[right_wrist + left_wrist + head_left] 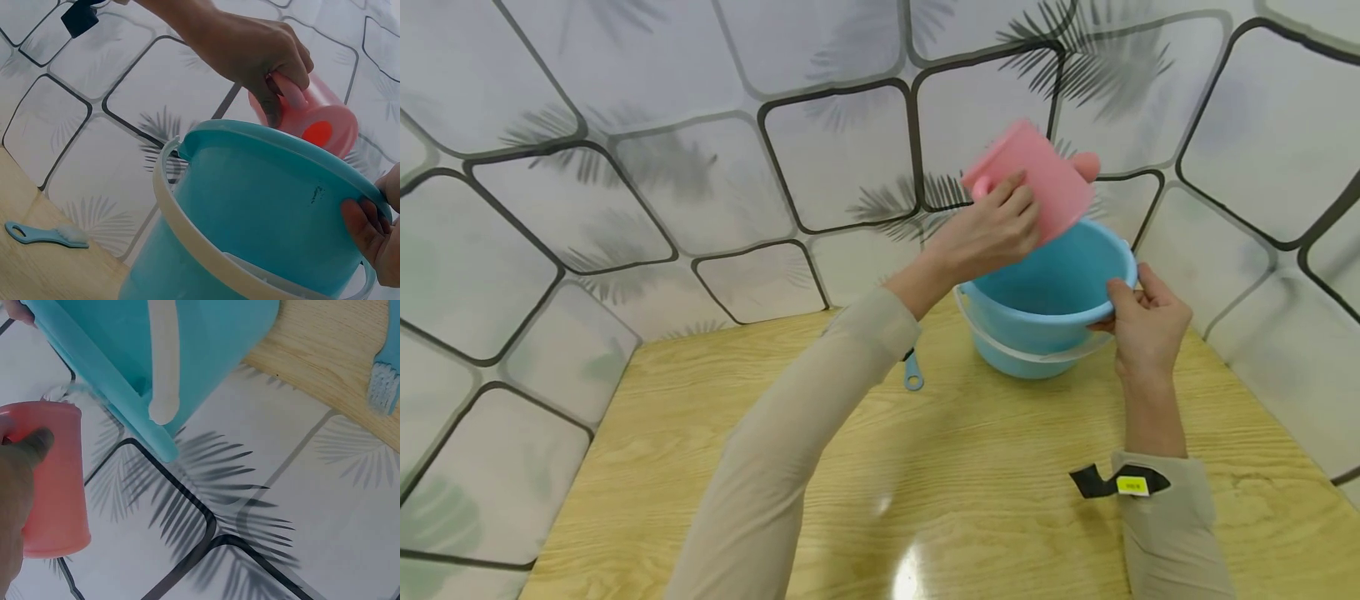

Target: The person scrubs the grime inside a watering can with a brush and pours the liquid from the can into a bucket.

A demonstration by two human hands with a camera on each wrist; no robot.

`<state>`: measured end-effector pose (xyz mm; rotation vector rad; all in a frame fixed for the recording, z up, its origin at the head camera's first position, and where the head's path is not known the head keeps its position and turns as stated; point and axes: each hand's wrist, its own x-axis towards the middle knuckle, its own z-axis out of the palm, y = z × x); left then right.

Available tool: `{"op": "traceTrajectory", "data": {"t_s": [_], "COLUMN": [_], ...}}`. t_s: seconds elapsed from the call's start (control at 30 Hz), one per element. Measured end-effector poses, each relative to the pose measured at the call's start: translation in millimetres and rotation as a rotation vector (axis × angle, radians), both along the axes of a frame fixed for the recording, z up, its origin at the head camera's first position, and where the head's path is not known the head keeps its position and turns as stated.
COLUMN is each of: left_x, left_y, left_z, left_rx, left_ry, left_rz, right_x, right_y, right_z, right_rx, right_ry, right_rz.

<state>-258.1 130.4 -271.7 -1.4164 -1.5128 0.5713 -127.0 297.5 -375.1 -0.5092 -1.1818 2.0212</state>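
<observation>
My left hand (988,237) grips the handle of a pink plastic jug (1052,183), which is tipped over above a light blue bucket (1030,333). A rounded pink bump juts from the jug's far side. In the left wrist view, a clear streak that looks like water (78,392) shows between the jug (56,487) and the bucket rim (106,390). My right hand (1150,321) pinches the bucket's right rim between thumb and fingers. The bucket stands upright on the table, its white handle (1037,355) hanging down in front. The bucket's bottom is hidden.
A small blue brush (53,234) with white bristles lies on the wood-grain table (970,483), left of the bucket. Behind the table and at its sides rise patterned walls (850,167). A black strap with a yellow label (1131,485) is on the right sleeve.
</observation>
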Motion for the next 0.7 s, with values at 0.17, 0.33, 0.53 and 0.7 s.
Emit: {"op": "traceTrajectory", "data": {"t_s": [0.17, 0.33, 0.53, 0.7], "left_x": [1.5, 0.9, -2.4, -3.2], "left_y": [4.2, 2.7, -4.0, -4.8], "left_z": [1.0, -1.9, -5.7, -7.3], "left_rx": [-0.009, -0.009, -0.020, -0.045], "left_ry": [0.020, 0.031, 0.023, 0.026], "left_rz": [-0.022, -0.041, -0.053, -0.029], "right_x": [-1.8, -2.5, -2.3, -2.1], "right_y": [0, 1, 1, 2], "right_z": [0.3, 0.0, -1.1, -2.3], "right_rx": [-0.013, -0.019, -0.021, -0.022], "right_ry": [-0.009, -0.009, -0.010, -0.004], "right_rz": [0.007, 0.004, 0.002, 0.001]}}
